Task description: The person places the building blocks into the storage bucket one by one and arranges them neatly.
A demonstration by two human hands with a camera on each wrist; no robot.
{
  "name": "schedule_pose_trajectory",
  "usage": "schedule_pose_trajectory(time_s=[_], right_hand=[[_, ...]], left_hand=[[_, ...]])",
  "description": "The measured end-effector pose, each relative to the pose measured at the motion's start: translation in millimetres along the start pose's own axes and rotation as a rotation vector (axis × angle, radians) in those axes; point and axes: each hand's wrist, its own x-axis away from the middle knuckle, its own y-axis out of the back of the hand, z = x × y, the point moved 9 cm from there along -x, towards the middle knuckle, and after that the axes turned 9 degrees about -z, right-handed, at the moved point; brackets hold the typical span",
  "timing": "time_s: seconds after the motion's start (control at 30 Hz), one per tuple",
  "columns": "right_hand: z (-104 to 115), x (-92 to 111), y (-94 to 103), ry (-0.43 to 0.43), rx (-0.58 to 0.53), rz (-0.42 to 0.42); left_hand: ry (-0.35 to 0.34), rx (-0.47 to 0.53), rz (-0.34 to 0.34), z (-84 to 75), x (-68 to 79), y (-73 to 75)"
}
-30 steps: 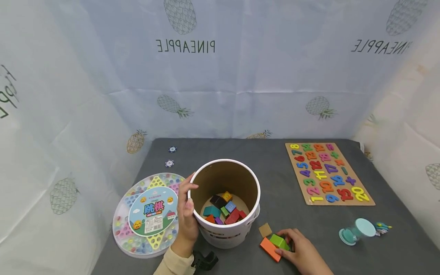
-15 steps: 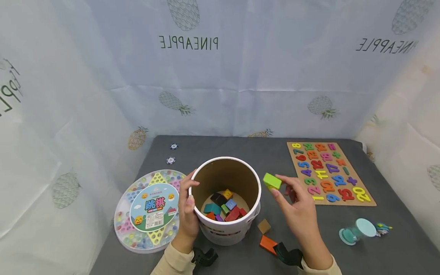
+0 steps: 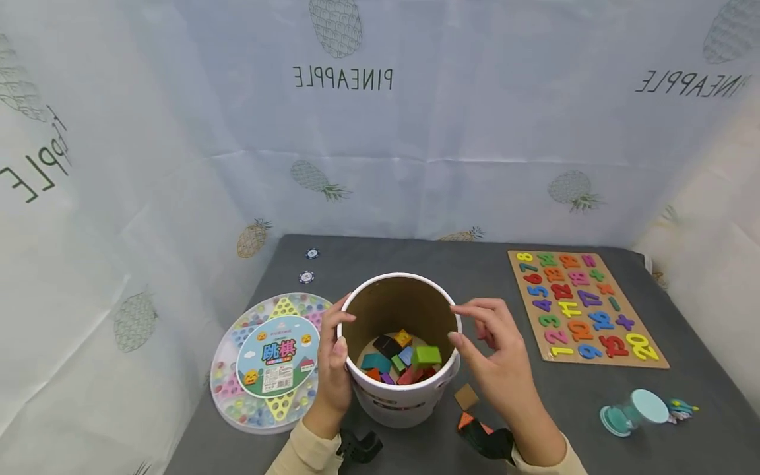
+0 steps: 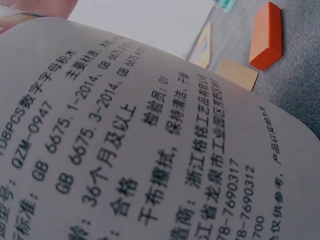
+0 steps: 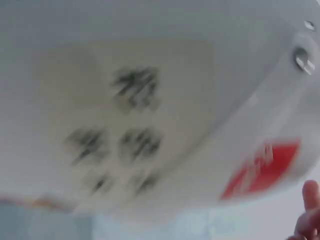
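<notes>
A white bucket (image 3: pixel 399 412) stands upright in the head view, with several coloured blocks on its bottom. My left hand (image 3: pixel 334 369) grips its left rim, fingers hooked over the edge. At the right rim is my right hand (image 3: pixel 501 353), finger and thumb apart with nothing between them. The green block (image 3: pixel 425 357) shows inside the bucket, over the red ones. Right of the bucket's base lie a plain wooden block (image 3: pixel 466 397) and an orange block (image 3: pixel 465 420), the latter partly hidden by the right wrist strap. Printed text covers the bucket wall (image 4: pixel 125 125) in the left wrist view.
A round Chinese checkers box (image 3: pixel 274 359) lies at left, with two poker chips (image 3: pixel 306 277) behind it. A number puzzle board (image 3: pixel 584 310) is at the back right. Nearer, at right, are a teal hourglass-shaped item (image 3: pixel 634 412) and a small colourful figure (image 3: pixel 681 410).
My right hand has lifted the green block off the table, carried it left to the bucket and let it go inside. The left hand has stayed on the rim.
</notes>
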Motion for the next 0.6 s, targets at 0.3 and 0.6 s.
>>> schedule_pose_trajectory(time_s=[0.3,0.6], right_hand=[[-107,101,1.9,-0.39,0.25,0.548],[-142,153,-18.0,-0.424,0.299,0.749]], left_hand=[[-0.02,0.004,-0.01,-2.4,2.1,-1.4],[0.008,0.051,-0.014,1.2,-0.8,-1.5]])
